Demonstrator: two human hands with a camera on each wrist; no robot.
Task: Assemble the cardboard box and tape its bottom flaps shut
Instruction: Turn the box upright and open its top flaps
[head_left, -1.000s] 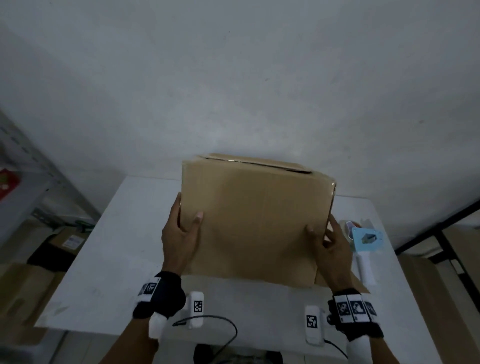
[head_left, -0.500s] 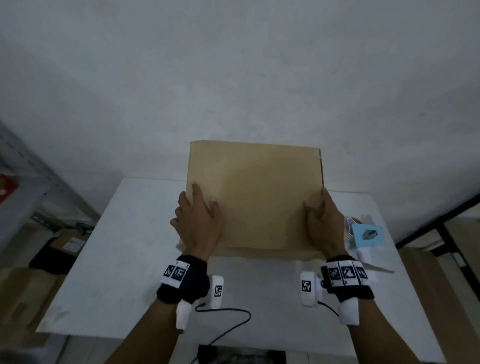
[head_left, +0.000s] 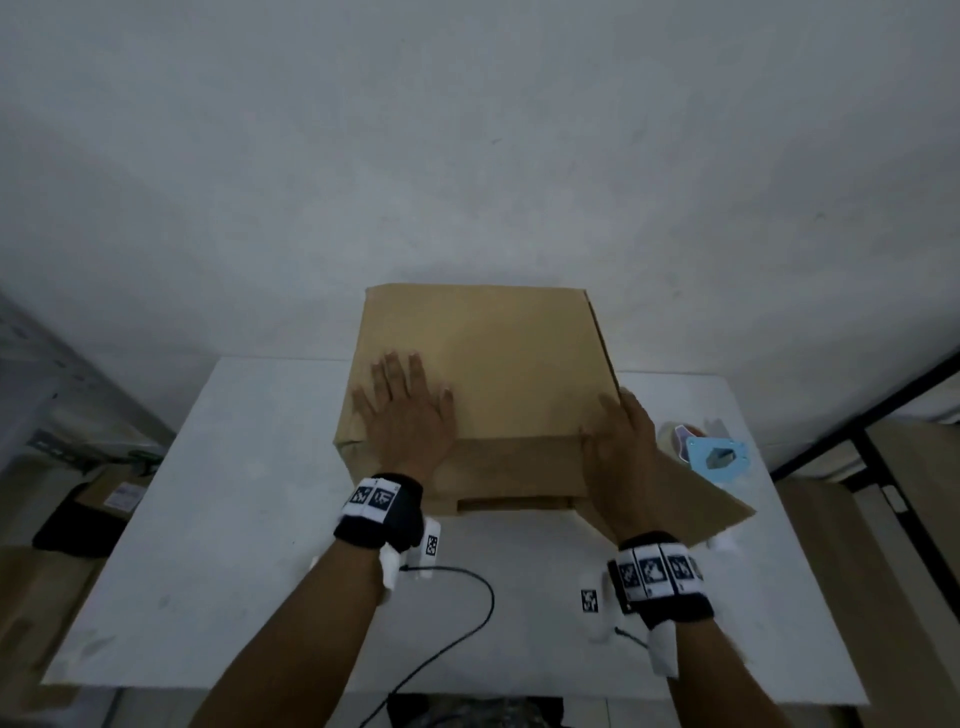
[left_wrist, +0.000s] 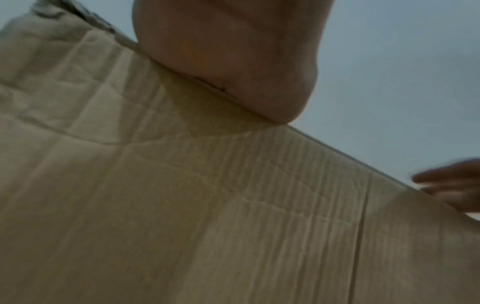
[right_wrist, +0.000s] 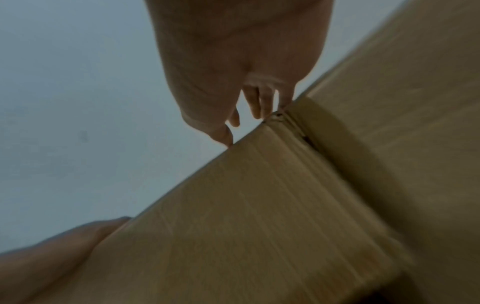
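So far we have the cardboard box (head_left: 498, 364) erected at frame centre, left hand (head_left: 405, 421) spread flat on top, right hand (head_left: 618, 447) laid straight-fingered over its right edge, neither gripping, yet one flap (head_left: 696, 499) juts lower right and the tape dispenser (head_left: 719, 457) lies untouched, so taping, we judge, remains

Box (head_left: 493, 364): one, with one flap (head_left: 696, 499) standing out on its right side. Table (head_left: 234, 519): one. Tape dispenser (head_left: 719, 457): one. Cable (head_left: 467, 634): one. My grips: two, the left grip (head_left: 408, 421) and the right grip (head_left: 621, 447). Wristbands (head_left: 379, 509): two, one on each of my wrists. Cartons (head_left: 117, 493) on the floor left of the table: at least two; the count beyond that is unclear.
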